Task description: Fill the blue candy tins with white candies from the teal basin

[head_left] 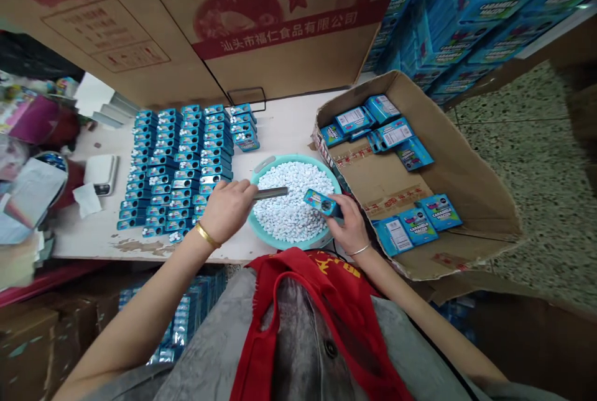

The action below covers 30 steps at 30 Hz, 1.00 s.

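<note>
My left hand [229, 207] is closed round a narrow grey metal tool [273, 193] that looks like a slim scoop. Its free end reaches over a round turquoise basin [258, 227] full of small white candies [289, 202]. Between the fingers of my right hand [349, 225] is a small blue candy box [319, 201], tilted above the candies, with a dark round opening on its top face. Part of that box lies behind my fingers.
Several rows of upright blue boxes [181, 165] stand left of the basin. On the right, an open carton [387, 183] holds flat-lying blue boxes. Behind is a large cardboard box [289, 59]; a small white scale [101, 171] sits at far left.
</note>
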Each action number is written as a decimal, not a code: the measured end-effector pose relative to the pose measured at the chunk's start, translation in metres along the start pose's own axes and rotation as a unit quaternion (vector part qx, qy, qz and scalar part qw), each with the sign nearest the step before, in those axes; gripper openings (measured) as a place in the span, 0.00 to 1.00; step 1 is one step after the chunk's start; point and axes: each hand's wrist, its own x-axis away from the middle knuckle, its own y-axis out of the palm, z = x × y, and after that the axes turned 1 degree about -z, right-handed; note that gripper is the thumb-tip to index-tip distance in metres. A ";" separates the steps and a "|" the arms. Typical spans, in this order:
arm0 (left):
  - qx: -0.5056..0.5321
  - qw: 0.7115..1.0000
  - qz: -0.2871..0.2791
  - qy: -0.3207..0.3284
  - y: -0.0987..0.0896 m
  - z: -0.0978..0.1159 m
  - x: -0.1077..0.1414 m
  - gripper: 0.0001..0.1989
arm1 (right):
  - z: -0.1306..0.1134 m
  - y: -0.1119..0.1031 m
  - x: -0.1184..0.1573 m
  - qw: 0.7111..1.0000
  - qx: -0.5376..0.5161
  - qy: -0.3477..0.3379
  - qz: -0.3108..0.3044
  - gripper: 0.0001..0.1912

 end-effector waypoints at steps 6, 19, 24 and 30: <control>0.103 0.988 -0.092 -0.066 0.127 0.003 -0.009 0.09 | 0.010 -0.012 0.002 0.997 0.017 0.066 0.035 0.17; 0.329 0.941 -0.043 -0.064 0.161 0.019 -0.020 0.12 | 0.011 -0.010 0.009 0.993 0.019 0.113 0.037 0.19; 0.324 0.946 0.013 0.003 0.109 0.006 -0.005 0.11 | 0.013 -0.010 0.006 0.997 0.060 0.050 0.009 0.17; 0.218 0.972 0.008 0.092 0.031 0.010 -0.010 0.09 | 0.002 0.000 -0.003 0.997 0.061 -0.014 -0.035 0.22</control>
